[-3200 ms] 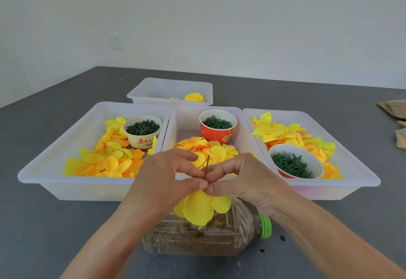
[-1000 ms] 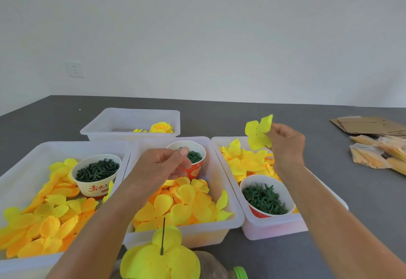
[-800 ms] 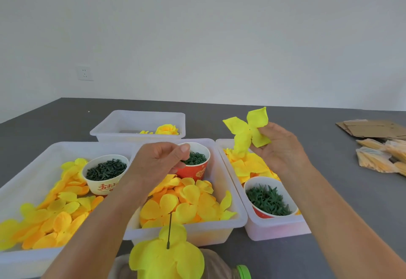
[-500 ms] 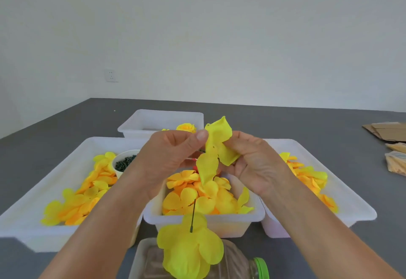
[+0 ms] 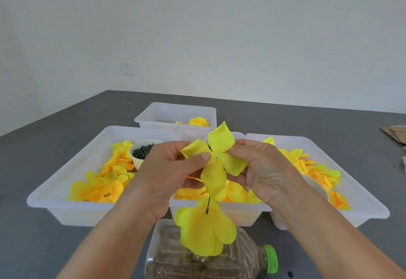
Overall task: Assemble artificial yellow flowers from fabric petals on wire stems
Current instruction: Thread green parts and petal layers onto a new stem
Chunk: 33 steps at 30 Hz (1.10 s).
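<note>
1. Yellow fabric, cut as a four-lobed petal piece (image 5: pixel 216 160), is held up between both hands above the middle tray (image 5: pixel 219 209), its lobes spread like a cross: one up and far, one to the left, one to the right, one hanging down towards the near side.
2. The left hand (image 5: pixel 173 173) pinches the left lobe, thumb on top near the piece's centre.
3. The right hand (image 5: pixel 261 169) pinches the right lobe with curled fingers.
4. Below them, a dark wire stem (image 5: pixel 207 205) stands roughly upright, its long axis vertical, tip pointing up at the hanging lobe.
5. A larger yellow petal layer (image 5: pixel 205 231) already sits on that stem, above a plastic bottle (image 5: pixel 208 261) lying on its side, green cap to the right.
6. The left tray (image 5: pixel 72 202) holds orange-yellow petals and a white cup (image 5: pixel 142 153) of dark green bits; the right tray (image 5: pixel 360 204) holds more petals; the far tray (image 5: pixel 173 114) holds a finished flower (image 5: pixel 198 121).
</note>
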Each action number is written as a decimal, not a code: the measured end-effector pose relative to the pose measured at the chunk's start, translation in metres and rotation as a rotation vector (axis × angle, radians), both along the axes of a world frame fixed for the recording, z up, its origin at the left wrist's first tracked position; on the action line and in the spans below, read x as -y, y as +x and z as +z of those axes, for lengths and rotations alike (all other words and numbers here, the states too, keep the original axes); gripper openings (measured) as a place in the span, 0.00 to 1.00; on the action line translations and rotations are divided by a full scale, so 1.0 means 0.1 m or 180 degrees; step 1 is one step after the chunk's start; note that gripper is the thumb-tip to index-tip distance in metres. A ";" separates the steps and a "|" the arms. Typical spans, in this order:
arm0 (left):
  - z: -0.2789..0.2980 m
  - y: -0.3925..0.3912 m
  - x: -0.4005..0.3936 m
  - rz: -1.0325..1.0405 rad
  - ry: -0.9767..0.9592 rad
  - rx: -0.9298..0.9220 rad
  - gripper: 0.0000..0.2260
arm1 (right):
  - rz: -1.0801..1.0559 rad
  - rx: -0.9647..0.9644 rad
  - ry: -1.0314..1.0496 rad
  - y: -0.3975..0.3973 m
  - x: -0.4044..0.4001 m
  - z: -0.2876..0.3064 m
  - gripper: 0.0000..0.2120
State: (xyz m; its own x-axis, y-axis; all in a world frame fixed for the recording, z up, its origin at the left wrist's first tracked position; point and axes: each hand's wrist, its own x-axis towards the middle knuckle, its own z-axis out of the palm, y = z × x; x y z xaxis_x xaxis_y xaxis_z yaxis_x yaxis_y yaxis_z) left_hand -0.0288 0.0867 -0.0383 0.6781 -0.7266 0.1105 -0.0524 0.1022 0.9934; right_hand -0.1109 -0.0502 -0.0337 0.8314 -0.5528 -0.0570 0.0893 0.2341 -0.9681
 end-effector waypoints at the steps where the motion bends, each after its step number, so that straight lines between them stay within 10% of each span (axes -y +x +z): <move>1: -0.01 0.00 -0.01 -0.0015 -0.0048 -0.0124 0.09 | 0.0024 0.0006 0.0041 -0.01 -0.01 0.00 0.03; 9: -0.01 -0.02 -0.07 -0.0265 -0.0442 -0.0771 0.07 | 0.0450 0.0094 0.0255 -0.17 0.04 0.04 0.19; 14: -0.07 -0.03 -0.07 -0.0203 -0.0485 -0.0060 0.05 | 0.0365 0.0338 -0.0371 -0.23 0.02 -0.02 0.15; 25: -0.25 -0.09 -0.06 0.1288 -0.0764 0.2440 0.10 | -0.0992 0.1448 -0.4256 -0.29 0.03 -0.19 0.05; 33: -0.15 -0.12 -0.09 0.0920 -0.0785 0.1628 0.05 | -0.0553 0.1060 -0.3565 -0.29 -0.04 -0.08 0.06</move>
